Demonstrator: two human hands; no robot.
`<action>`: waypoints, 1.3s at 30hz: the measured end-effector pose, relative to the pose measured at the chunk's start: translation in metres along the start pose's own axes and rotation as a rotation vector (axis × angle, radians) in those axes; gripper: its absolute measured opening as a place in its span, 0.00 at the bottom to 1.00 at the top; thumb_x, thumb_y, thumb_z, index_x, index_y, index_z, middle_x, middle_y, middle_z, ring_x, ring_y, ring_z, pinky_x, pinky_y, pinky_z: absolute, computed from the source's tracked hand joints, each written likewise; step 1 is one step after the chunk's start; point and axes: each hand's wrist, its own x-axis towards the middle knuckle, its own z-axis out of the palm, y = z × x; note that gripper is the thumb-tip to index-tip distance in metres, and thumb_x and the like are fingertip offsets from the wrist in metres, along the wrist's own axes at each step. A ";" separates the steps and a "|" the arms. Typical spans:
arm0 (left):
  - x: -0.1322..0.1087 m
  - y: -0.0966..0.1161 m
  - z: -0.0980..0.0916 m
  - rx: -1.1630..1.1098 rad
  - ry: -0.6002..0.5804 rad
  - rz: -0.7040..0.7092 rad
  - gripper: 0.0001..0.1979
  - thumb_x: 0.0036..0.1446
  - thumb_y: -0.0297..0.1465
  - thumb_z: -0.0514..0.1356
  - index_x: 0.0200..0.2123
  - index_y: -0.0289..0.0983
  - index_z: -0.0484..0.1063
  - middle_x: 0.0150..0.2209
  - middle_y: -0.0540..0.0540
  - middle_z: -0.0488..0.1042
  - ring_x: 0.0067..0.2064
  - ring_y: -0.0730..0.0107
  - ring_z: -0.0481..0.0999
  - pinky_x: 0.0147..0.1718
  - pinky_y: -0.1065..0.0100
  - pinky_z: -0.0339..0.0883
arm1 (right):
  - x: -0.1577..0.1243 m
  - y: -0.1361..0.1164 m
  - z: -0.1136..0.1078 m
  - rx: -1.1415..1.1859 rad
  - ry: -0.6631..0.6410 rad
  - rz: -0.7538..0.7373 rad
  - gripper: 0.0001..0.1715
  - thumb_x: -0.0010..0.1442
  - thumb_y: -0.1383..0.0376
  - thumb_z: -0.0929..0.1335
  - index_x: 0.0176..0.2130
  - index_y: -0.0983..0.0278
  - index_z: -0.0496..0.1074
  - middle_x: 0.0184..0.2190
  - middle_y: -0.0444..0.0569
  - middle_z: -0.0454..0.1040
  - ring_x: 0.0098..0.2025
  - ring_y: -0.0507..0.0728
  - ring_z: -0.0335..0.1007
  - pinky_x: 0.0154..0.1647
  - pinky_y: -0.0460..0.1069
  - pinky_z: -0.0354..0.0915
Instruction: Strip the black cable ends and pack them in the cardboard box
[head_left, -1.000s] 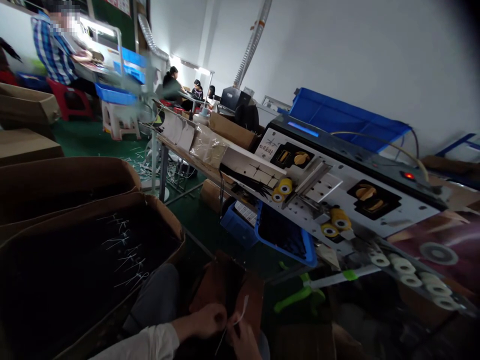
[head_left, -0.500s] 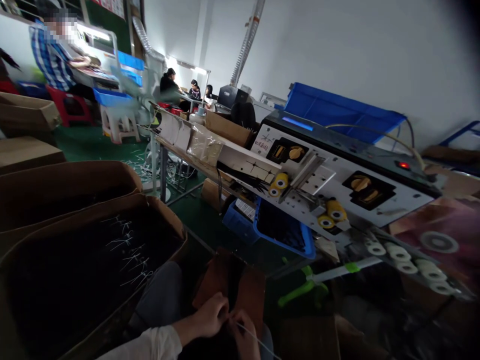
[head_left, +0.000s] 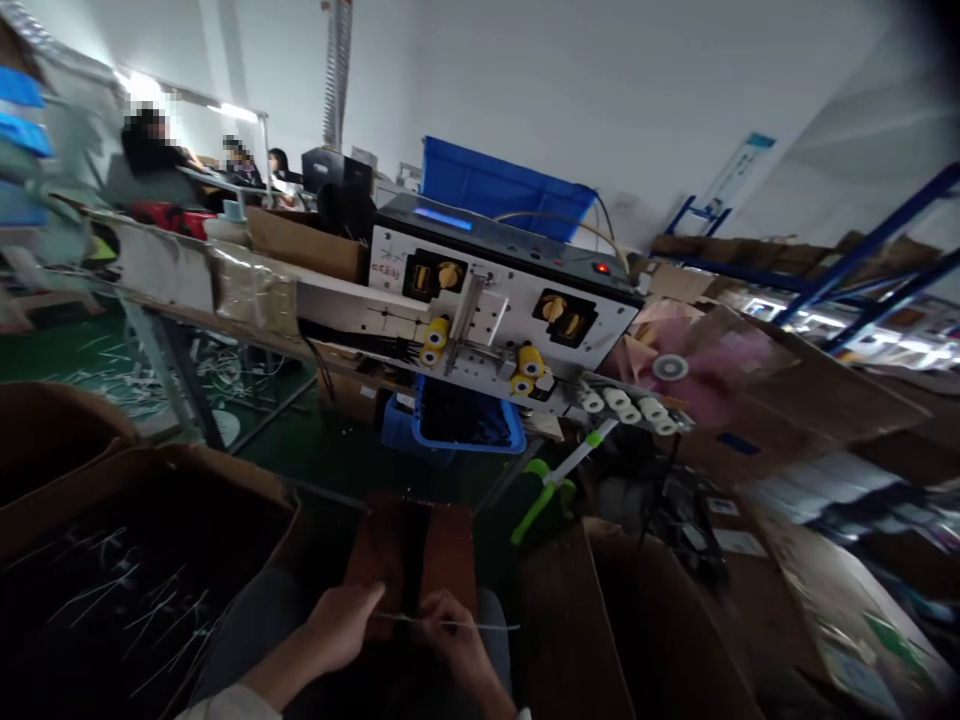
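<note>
Above my lap, a thin white tie (head_left: pixel 491 627) stretches across between my hands, its free end sticking out to the right. My left hand (head_left: pixel 337 628) is closed, thumb and finger pinching the tie's left part. My right hand (head_left: pixel 455 632) grips the tie further along with bent fingers. Just beyond them, between my knees, stands a reddish-brown board or box (head_left: pixel 448 545) with a dark strip down its middle; I cannot make out what that strip is. To the left, a cardboard box (head_left: pixel 217 468) holds dark contents with several white ties on top.
A white-faced machine (head_left: pixel 517 300) with yellow rollers stands on the bench ahead. Beneath it is a blue bin (head_left: pixel 469 445) with dark pieces. An open cardboard box (head_left: pixel 562 610) is on my right, near a spinning pink fan (head_left: pixel 705 365). People sit at a lit table at the back left.
The view has swung right. My hands, close together before, have moved apart with the white tie drawn between them, now lying nearly level.
</note>
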 end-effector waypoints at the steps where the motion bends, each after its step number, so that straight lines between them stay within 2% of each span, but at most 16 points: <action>1: -0.001 -0.004 0.003 -0.016 0.018 -0.010 0.20 0.54 0.21 0.47 0.47 0.38 0.68 0.41 0.41 0.76 0.44 0.59 0.76 0.41 0.63 0.64 | -0.001 0.003 0.002 0.074 -0.006 0.059 0.16 0.55 0.53 0.68 0.29 0.63 0.66 0.38 0.49 0.72 0.33 0.54 0.70 0.28 0.46 0.61; 2: -0.003 -0.006 0.005 -0.026 0.027 -0.014 0.18 0.55 0.21 0.46 0.44 0.38 0.70 0.40 0.42 0.76 0.43 0.60 0.76 0.40 0.64 0.63 | 0.000 0.005 0.005 0.122 -0.005 0.114 0.18 0.55 0.50 0.67 0.31 0.63 0.65 0.37 0.49 0.73 0.31 0.53 0.70 0.25 0.45 0.60; 4: -0.004 -0.006 0.006 -0.022 0.039 -0.001 0.15 0.57 0.23 0.46 0.37 0.38 0.71 0.37 0.44 0.76 0.42 0.61 0.75 0.39 0.66 0.62 | 0.006 0.010 0.013 0.115 0.022 0.193 0.21 0.53 0.48 0.67 0.30 0.63 0.63 0.28 0.46 0.73 0.23 0.52 0.68 0.20 0.43 0.57; 7: -0.003 0.005 0.002 -0.002 0.120 0.043 0.13 0.59 0.25 0.46 0.36 0.38 0.70 0.40 0.44 0.74 0.43 0.63 0.74 0.39 0.67 0.61 | 0.018 0.007 0.023 -0.064 0.069 0.249 0.19 0.48 0.53 0.70 0.28 0.63 0.63 0.18 0.41 0.69 0.16 0.50 0.64 0.16 0.42 0.54; 9: 0.000 0.016 0.000 -0.016 0.197 0.060 0.13 0.61 0.25 0.44 0.38 0.38 0.68 0.44 0.43 0.72 0.44 0.65 0.74 0.39 0.68 0.61 | 0.023 0.000 0.025 -0.170 0.038 0.211 0.12 0.49 0.60 0.70 0.31 0.64 0.67 0.19 0.42 0.71 0.18 0.51 0.66 0.18 0.42 0.55; 11: 0.003 0.025 0.001 -0.062 0.235 0.058 0.13 0.63 0.27 0.43 0.38 0.38 0.66 0.43 0.43 0.71 0.42 0.66 0.74 0.38 0.69 0.61 | 0.024 -0.008 0.025 -0.280 -0.007 0.095 0.06 0.49 0.66 0.67 0.31 0.65 0.71 0.22 0.43 0.74 0.23 0.51 0.69 0.22 0.42 0.58; 13: 0.006 0.031 0.006 -0.140 0.235 0.039 0.12 0.64 0.28 0.42 0.38 0.38 0.64 0.39 0.45 0.73 0.40 0.67 0.75 0.36 0.70 0.60 | 0.022 -0.015 0.024 -0.380 -0.010 -0.018 0.06 0.48 0.70 0.65 0.27 0.65 0.72 0.23 0.44 0.73 0.26 0.51 0.69 0.26 0.43 0.59; 15: 0.007 0.035 0.013 -0.234 0.236 0.022 0.09 0.64 0.29 0.44 0.38 0.39 0.63 0.37 0.46 0.74 0.39 0.67 0.75 0.35 0.70 0.60 | 0.019 -0.018 0.023 -0.402 0.031 -0.054 0.07 0.48 0.72 0.64 0.27 0.65 0.72 0.22 0.43 0.72 0.27 0.51 0.67 0.28 0.43 0.59; 18: 0.005 0.037 0.022 -0.344 0.260 0.012 0.06 0.61 0.25 0.48 0.38 0.39 0.62 0.36 0.47 0.74 0.39 0.68 0.75 0.37 0.71 0.60 | 0.017 -0.017 0.021 -0.302 0.062 -0.008 0.07 0.48 0.71 0.63 0.27 0.64 0.71 0.23 0.43 0.70 0.27 0.51 0.67 0.28 0.43 0.60; 20: 0.001 0.039 0.024 -0.371 0.260 0.012 0.08 0.59 0.23 0.48 0.39 0.39 0.63 0.37 0.47 0.75 0.40 0.68 0.75 0.38 0.71 0.60 | 0.015 -0.017 0.018 -0.264 0.050 0.023 0.04 0.47 0.69 0.64 0.25 0.64 0.69 0.23 0.44 0.71 0.28 0.52 0.68 0.30 0.44 0.62; 23: -0.002 0.043 0.024 -0.341 0.286 0.032 0.11 0.58 0.24 0.50 0.42 0.39 0.67 0.40 0.46 0.75 0.43 0.65 0.74 0.40 0.69 0.61 | 0.012 -0.020 0.010 -0.276 -0.014 0.045 0.04 0.47 0.66 0.66 0.25 0.64 0.69 0.23 0.45 0.71 0.29 0.54 0.69 0.32 0.46 0.63; 26: 0.002 0.041 0.022 -0.292 0.290 0.095 0.08 0.57 0.28 0.54 0.38 0.37 0.72 0.40 0.43 0.75 0.44 0.61 0.73 0.42 0.66 0.63 | 0.012 -0.023 -0.001 -0.353 -0.112 0.045 0.08 0.49 0.61 0.66 0.25 0.64 0.70 0.23 0.46 0.72 0.29 0.56 0.69 0.32 0.48 0.64; 28: 0.008 0.035 0.024 -0.307 0.275 0.088 0.06 0.54 0.31 0.58 0.35 0.38 0.74 0.38 0.44 0.76 0.43 0.61 0.74 0.41 0.66 0.64 | 0.014 -0.022 -0.009 -0.436 -0.174 0.035 0.11 0.51 0.57 0.67 0.25 0.63 0.70 0.23 0.47 0.72 0.28 0.56 0.69 0.31 0.47 0.64; 33: 0.017 0.032 0.040 -0.383 0.315 0.072 0.06 0.49 0.29 0.59 0.33 0.38 0.74 0.37 0.45 0.76 0.40 0.63 0.74 0.36 0.68 0.66 | 0.018 -0.012 -0.020 -0.698 -0.225 -0.040 0.14 0.54 0.53 0.66 0.32 0.60 0.74 0.27 0.48 0.76 0.29 0.57 0.73 0.30 0.47 0.64; 36: 0.018 0.037 0.051 -0.473 0.350 0.055 0.05 0.49 0.26 0.59 0.32 0.35 0.73 0.34 0.44 0.76 0.36 0.66 0.74 0.34 0.70 0.65 | 0.016 -0.004 -0.017 -0.875 -0.188 -0.143 0.17 0.57 0.53 0.63 0.35 0.60 0.74 0.30 0.51 0.77 0.31 0.59 0.74 0.29 0.49 0.63; 39: 0.016 0.036 0.055 -0.535 0.379 0.039 0.07 0.52 0.25 0.56 0.34 0.32 0.73 0.34 0.43 0.75 0.36 0.68 0.74 0.35 0.71 0.65 | 0.013 0.001 -0.006 -0.913 -0.092 -0.279 0.18 0.60 0.54 0.60 0.34 0.63 0.72 0.31 0.53 0.75 0.34 0.59 0.72 0.33 0.50 0.63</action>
